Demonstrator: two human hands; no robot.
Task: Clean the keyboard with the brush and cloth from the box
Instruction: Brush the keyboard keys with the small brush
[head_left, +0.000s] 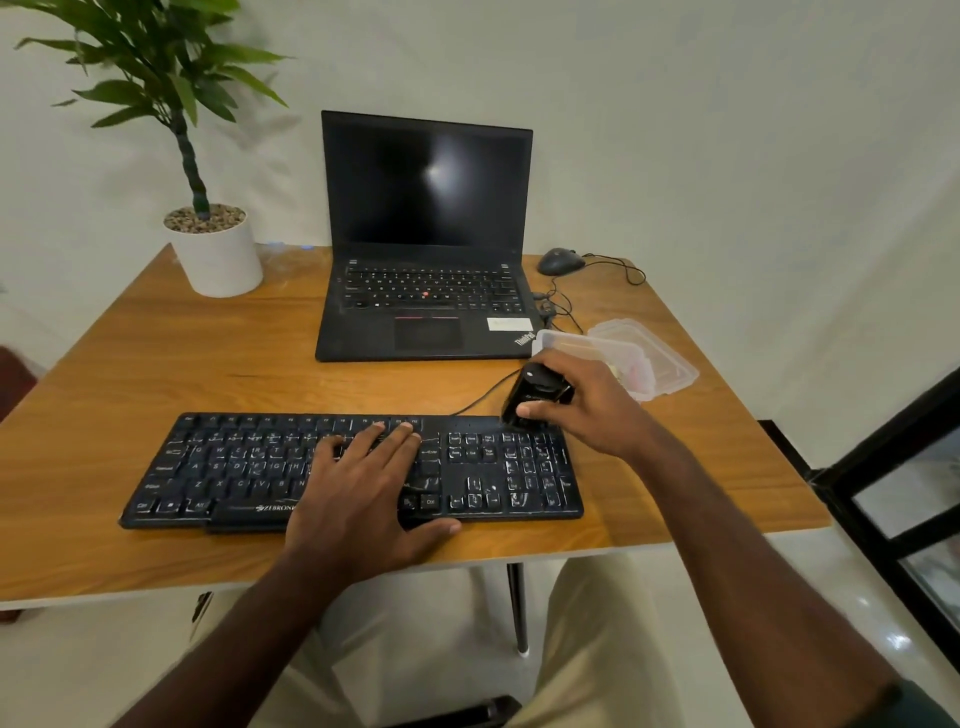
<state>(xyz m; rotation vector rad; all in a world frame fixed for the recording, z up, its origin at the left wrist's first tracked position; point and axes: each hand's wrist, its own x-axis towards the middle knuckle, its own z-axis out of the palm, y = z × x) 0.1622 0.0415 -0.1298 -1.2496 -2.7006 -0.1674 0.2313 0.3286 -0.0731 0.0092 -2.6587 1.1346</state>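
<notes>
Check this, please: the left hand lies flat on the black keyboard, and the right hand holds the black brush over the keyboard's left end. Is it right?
Not quite. The head view shows the right hand holding the black brush over the right end of the black keyboard, at the number pad. The left hand does lie flat on it.

Bare table (171, 364) left of laptop (426, 291); box (623, 358) crowds the right.

A plain off-white wall (727, 130) backs a wood-grain table with a white edge (156, 374), carried on a thin dark metal leg (517, 603). The pale glossy tiled floor (779, 587) shows light reflections. A black-framed glass panel (909, 499) stands at right. Lighting is soft and even.
</notes>
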